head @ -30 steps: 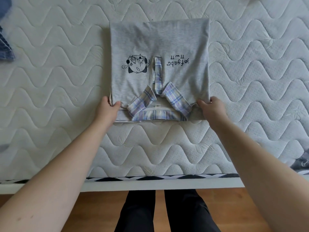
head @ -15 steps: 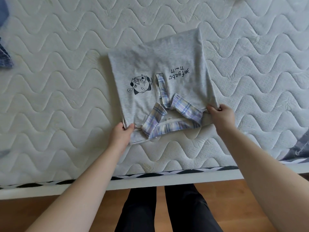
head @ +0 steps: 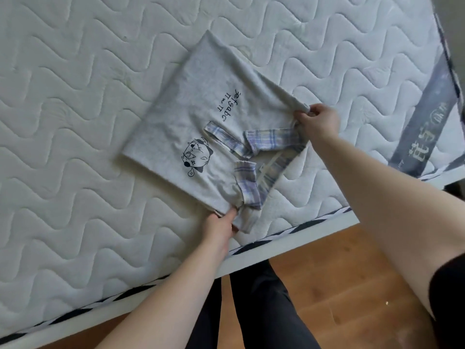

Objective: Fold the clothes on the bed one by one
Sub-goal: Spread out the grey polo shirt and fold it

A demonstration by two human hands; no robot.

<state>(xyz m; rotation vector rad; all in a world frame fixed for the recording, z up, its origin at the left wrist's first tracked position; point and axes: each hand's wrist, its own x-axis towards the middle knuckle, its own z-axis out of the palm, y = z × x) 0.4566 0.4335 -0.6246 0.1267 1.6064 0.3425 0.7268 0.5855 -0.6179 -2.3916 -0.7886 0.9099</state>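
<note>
Folded grey shirt (head: 176, 117) lies on the bed (head: 75, 96), stretched between both hands at its collar end. Left hand (head: 221, 227) pinches the near corner; right hand (head: 318, 122) grips the far corner, fingers curled round the cloth. Best handled by keeping both corners level and taut so the layers don't slip. Plaid collar (head: 266, 142) faces up, cartoon print and lettering visible.

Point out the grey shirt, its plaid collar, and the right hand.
grey shirt (head: 186, 102): head view, plain grey fabric above the print.
plaid collar (head: 270, 138): head view, checked flap nearer the right hand.
right hand (head: 318, 119): head view, back of the hand, pinching the shirt's corner.
</note>
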